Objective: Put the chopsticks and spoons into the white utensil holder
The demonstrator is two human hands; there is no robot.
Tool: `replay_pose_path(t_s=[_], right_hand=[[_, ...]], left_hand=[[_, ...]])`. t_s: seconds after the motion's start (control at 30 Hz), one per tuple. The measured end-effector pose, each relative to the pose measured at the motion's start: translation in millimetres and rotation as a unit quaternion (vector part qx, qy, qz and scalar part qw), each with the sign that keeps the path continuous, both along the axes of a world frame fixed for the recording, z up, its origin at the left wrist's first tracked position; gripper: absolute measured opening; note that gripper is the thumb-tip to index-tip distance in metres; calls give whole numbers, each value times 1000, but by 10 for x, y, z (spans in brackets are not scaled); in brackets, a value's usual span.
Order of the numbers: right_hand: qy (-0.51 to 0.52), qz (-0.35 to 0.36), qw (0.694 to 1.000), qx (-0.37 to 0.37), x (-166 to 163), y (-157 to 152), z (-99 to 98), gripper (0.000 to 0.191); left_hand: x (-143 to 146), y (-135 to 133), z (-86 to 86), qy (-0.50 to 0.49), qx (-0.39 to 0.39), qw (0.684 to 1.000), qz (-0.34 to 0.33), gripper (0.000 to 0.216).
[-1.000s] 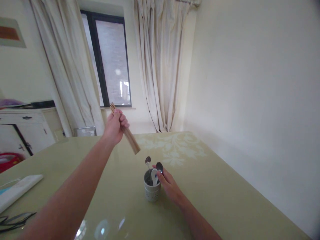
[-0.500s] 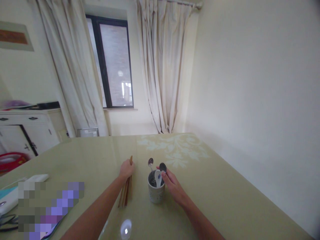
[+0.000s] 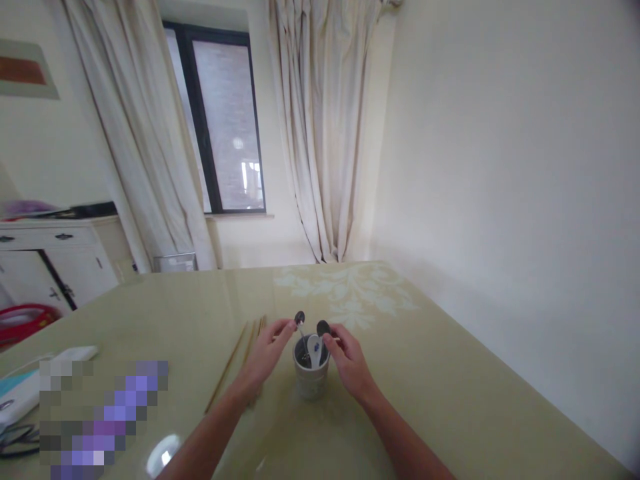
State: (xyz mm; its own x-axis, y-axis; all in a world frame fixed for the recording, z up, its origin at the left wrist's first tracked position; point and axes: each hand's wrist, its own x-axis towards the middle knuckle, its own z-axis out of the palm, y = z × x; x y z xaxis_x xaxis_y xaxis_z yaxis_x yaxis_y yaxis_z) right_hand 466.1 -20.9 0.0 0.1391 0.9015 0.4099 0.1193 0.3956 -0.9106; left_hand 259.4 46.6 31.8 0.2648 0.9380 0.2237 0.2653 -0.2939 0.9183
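Note:
A grey cup point(image 3: 311, 385) stands upright on the table with several spoons in it. My left hand point(image 3: 267, 350) pinches the handle of a small metal spoon point(image 3: 299, 317), just below its bowl, at the cup's left side. A second, darker metal spoon point(image 3: 323, 328) leans to the right, and my right hand point(image 3: 351, 365) holds it between thumb and fingers. Between them rests a white spoon with a blue mark point(image 3: 315, 349). Wooden chopsticks point(image 3: 226, 368) lie on the table left of the cup, partly hidden by my left forearm.
The pale green table point(image 3: 430, 400) runs back toward the curtains and along the wall at right. At left lie a white device point(image 3: 80, 359), a dark cable point(image 3: 20, 441) and a blurred purple item point(image 3: 120, 407). A white cabinet point(image 3: 85, 257) stands beyond.
My left hand has let go of the chopsticks, which now lie more spread out. It has moved right to the small metal spoon. My right hand stays at the darker spoon.

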Motion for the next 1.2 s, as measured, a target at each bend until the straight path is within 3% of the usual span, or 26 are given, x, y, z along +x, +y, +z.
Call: replay_pose_path(t_s=[0.1,0.27,0.4,0.53,0.6,0.73,0.9,1.03,1.2], right_hand=[[-28,-10,999,29,-8,-20,39,41],[-55,-25,997,51,-7,-40,65,33],[-56,-31,997,52,-5,-44,62,29],[-60,-36,995,64,-22,-51,84,28],[-51,-42,995,71,-22,-60,110,29],[27,-91,992,84,64,-83,179,32],[176,-183,962,102,240,-66,239,43],[256,-121,957,68,222,-44,236,47],[229,-40,971,50,120,-76,198,40]], left_hand=[[132,-123,-19,-30,-29,999,-25,46],[313,-118,79,-91,-55,994,9,49],[298,-124,384,-218,-53,974,33,48],[163,-129,727,-396,-46,916,51,51],[78,-144,831,-419,-42,906,48,55],[-49,-201,822,-357,-55,931,51,62],[21,-326,637,-166,-59,984,22,53],[291,-529,621,-51,11,998,-16,43],[622,-758,699,78,92,992,-40,40]])
